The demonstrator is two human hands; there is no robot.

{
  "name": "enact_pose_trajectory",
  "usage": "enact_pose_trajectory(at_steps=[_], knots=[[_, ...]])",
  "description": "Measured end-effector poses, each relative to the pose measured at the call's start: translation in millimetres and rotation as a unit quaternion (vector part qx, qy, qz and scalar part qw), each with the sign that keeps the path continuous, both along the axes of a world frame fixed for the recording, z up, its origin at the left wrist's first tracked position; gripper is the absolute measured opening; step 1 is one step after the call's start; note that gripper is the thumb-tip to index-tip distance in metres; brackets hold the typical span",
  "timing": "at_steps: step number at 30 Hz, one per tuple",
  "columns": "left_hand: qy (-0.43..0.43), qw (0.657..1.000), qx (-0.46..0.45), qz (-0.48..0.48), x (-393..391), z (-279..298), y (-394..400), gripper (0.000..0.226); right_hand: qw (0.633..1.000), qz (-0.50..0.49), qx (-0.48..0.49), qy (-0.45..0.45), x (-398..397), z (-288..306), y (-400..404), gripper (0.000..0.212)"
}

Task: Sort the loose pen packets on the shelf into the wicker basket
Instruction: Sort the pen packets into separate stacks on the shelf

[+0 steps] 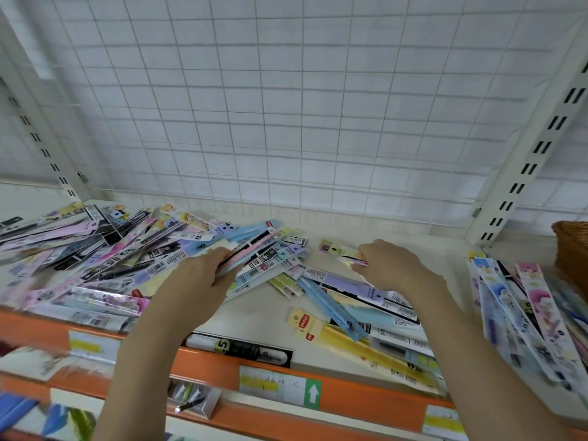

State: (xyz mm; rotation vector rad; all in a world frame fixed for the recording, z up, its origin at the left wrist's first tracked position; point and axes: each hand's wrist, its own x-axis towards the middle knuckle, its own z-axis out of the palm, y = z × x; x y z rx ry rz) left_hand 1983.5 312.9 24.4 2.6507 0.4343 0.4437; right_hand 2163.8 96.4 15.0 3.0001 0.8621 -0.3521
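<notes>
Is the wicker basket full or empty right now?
Cannot tell. Only a corner of the wicker basket shows at the right edge of the shelf; its inside is out of frame.

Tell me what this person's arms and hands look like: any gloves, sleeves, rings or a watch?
Both arms are bare as far as the picture shows: no sleeve reaches into view on either forearm. The left hand and the right hand wear no gloves. No watch, bracelet or band shows at either wrist, and no ring is visible on the fingers that can be seen, though some fingers are hidden among the packets.

Left hand (pixel 203 272) and right hand (pixel 391 265) reach forward, fingers curled.
</notes>
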Motion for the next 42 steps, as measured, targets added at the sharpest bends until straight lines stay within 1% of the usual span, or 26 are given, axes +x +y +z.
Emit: enact_pose_trajectory(at_steps=[2, 3, 6, 8, 10, 12, 15, 20, 23, 25, 27, 30, 33, 35, 37, 39, 42], knots=[[0.055, 0.998, -0.028, -0.007, -5.4, 0.2, -1.7, 0.033, 1.000, 0.002, 0.010, -0.020, -3.4, 4.3, 2.1, 0.025], [0.094, 0.995, -0.042, -0.008, -7.8, 1.0, -1.3, 0.037, 0.999, -0.001, 0.023, -0.028, -5.4, 6.2, 3.2, 0.024], [0.221, 0.971, -0.091, -0.024, -15.4, 4.1, 2.5, 0.032, 0.997, -0.003, 0.058, -0.043, -12.7, 10.2, 6.5, 0.025], [0.277, 0.954, -0.107, -0.037, -18.9, 5.3, 4.4, 0.027, 0.996, -0.003, 0.074, -0.043, -17.9, 11.1, 8.1, 0.025], [0.301, 0.946, -0.113, -0.046, -21.7, 3.6, 4.0, 0.023, 0.996, -0.005, 0.083, -0.038, -22.4, 11.3, 8.7, 0.023], [0.303, 0.945, -0.118, -0.045, -24.0, 1.4, 3.6, 0.021, 0.995, -0.011, 0.095, -0.037, -25.5, 10.2, 8.5, 0.019], [0.295, 0.947, -0.117, -0.048, -24.2, -1.9, 3.7, 0.016, 0.994, -0.021, 0.105, -0.035, -29.6, 7.8, 7.1, 0.013], [0.255, 0.961, -0.087, -0.059, -25.6, -4.5, -1.5, 0.018, 0.992, -0.031, 0.115, -0.040, -31.6, 3.9, 3.9, 0.015], [0.207, 0.973, -0.093, -0.029, -27.1, -0.6, -1.7, 0.020, 0.991, -0.024, 0.117, -0.062, -31.1, 2.2, 2.0, 0.009], [0.175, 0.980, -0.090, -0.004, -25.9, 0.8, -3.6, 0.020, 0.991, -0.012, 0.100, -0.092, -30.4, 0.5, 0.9, 0.013], [0.137, 0.986, -0.094, 0.019, -24.0, 1.6, -5.9, 0.018, 0.990, -0.006, 0.107, -0.093, -28.8, -2.1, -1.0, 0.014], [0.081, 0.991, -0.107, 0.019, -19.2, 6.0, -7.5, 0.016, 0.987, -0.016, 0.136, -0.083, -27.6, -3.7, -5.6, 0.013], [0.010, 0.996, -0.087, 0.015, -12.9, 14.7, -11.9, 0.017, 0.985, -0.025, 0.137, -0.097, -26.7, -3.2, -10.7, 0.022], [-0.035, 0.997, -0.065, 0.016, -8.6, 20.2, -17.9, 0.013, 0.984, -0.032, 0.149, -0.090, -27.4, -2.3, -14.6, 0.026], [-0.067, 0.996, -0.061, 0.017, -4.7, 23.6, -24.6, 0.010, 0.982, -0.038, 0.169, -0.071, -29.4, -1.8, -19.0, 0.030], [-0.081, 0.995, -0.061, 0.008, -0.7, 24.3, -29.9, 0.012, 0.982, -0.044, 0.182, -0.040, -31.4, -1.1, -23.9, 0.034], [-0.084, 0.995, -0.050, -0.017, 3.3, 20.6, -35.0, 0.016, 0.987, -0.039, 0.154, -0.013, -33.2, -1.9, -28.2, 0.037]])
